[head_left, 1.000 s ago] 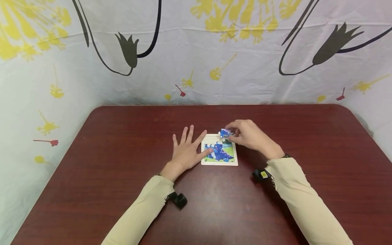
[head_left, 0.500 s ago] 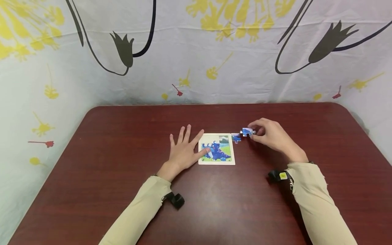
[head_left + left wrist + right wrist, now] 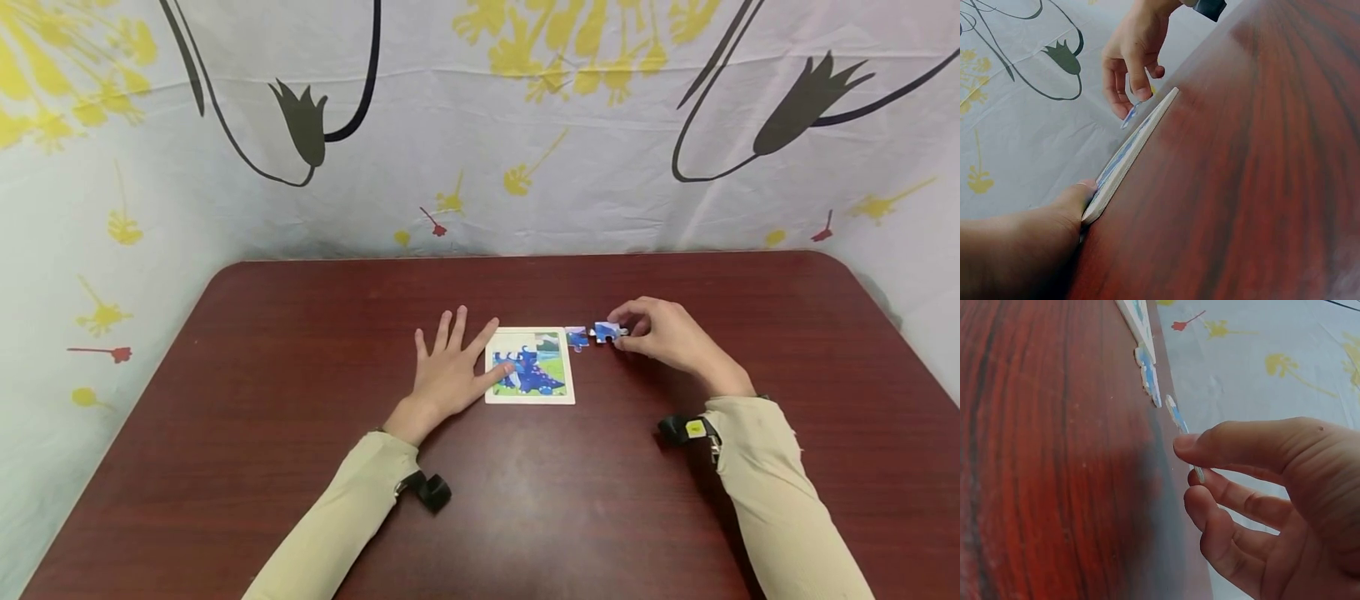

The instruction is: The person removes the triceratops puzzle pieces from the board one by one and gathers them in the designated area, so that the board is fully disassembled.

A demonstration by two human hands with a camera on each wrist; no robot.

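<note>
A square puzzle in a white frame (image 3: pixel 530 400) lies on the table, a blue dinosaur picture partly filling it; its upper left shows pale backing. My left hand (image 3: pixel 444 379) rests with spread fingers at its left side, the thumb across the picture. A blue puzzle piece (image 3: pixel 577 337) lies against the frame's upper right corner. Just right of it, my right hand (image 3: pixel 663 337) pinches another blue piece (image 3: pixel 606 332) between thumb and fingers. The right wrist view shows that held piece (image 3: pixel 1177 415) tilted, apart from the piece beside the frame (image 3: pixel 1148 375).
The dark red table (image 3: pixel 300 333) surrounds the puzzle on all sides. Behind its far edge hangs a pale cloth (image 3: pixel 600 208) with yellow, red and dark plant prints. A black strap with a small device is on each wrist.
My right hand has moved right from the frame's upper edge with a piece, then slightly lower. A piece now lies beside the frame's corner. The left hand stays on the frame.
</note>
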